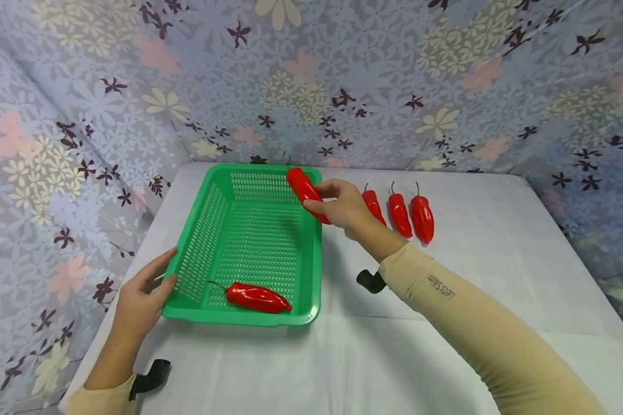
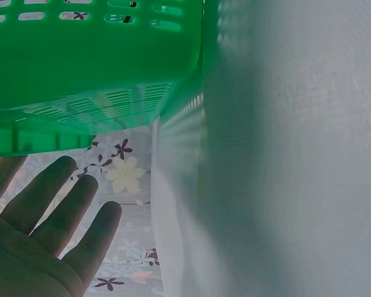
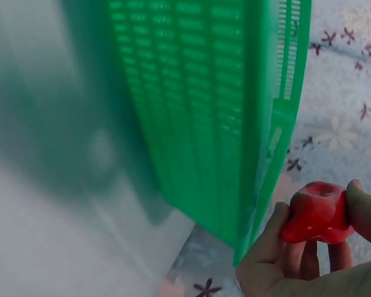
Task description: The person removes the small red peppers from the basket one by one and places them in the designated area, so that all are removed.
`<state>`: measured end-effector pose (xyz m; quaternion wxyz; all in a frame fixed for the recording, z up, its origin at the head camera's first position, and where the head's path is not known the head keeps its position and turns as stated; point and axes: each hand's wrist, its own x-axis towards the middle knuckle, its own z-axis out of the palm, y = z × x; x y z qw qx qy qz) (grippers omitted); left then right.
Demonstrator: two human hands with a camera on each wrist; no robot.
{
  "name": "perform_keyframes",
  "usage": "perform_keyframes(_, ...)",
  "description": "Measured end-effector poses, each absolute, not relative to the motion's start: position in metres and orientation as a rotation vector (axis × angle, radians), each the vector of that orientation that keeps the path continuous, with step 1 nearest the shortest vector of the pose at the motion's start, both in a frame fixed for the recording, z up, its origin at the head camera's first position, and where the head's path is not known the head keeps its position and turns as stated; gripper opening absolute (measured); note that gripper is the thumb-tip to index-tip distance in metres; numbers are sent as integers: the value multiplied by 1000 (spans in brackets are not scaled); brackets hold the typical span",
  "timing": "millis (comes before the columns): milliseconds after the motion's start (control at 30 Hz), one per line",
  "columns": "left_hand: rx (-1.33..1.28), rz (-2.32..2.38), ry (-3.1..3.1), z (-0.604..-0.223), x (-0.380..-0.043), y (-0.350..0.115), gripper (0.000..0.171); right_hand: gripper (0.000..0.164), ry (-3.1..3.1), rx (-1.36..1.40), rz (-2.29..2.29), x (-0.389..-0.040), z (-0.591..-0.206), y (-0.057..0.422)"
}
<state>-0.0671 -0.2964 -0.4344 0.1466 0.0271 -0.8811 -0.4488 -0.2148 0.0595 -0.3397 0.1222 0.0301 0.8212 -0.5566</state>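
My right hand [image 1: 341, 203] grips a red pepper [image 1: 303, 185] between thumb and fingers, held over the far right corner of a green plastic basket [image 1: 318, 265]. In the right wrist view the same pepper [image 3: 318, 210] shows end-on, beside the slotted basket wall [image 3: 191, 111]. My left hand [image 1: 140, 294] is at the basket's left rim, thumb over the edge. From the left wrist its fingers [image 2: 67, 213] look straight and spread under the rim. Another red pepper [image 1: 256, 297] with a thin stem lies inside, along the near side of the basket.
Three more red peppers, a left one [image 1: 374, 206], a middle one [image 1: 400, 215] and a right one [image 1: 422, 219], lie in a row right of the basket. A white cloth [image 1: 477, 276] covers the table. Behind and at the sides stands a flowered fabric [image 1: 384, 86].
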Motion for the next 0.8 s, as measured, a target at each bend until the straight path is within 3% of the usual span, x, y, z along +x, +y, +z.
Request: perform_keyframes(800, 85, -1263, -2562, -433, -66, -296, 47, 55, 2464, 491, -1636, -233, -359, 172)
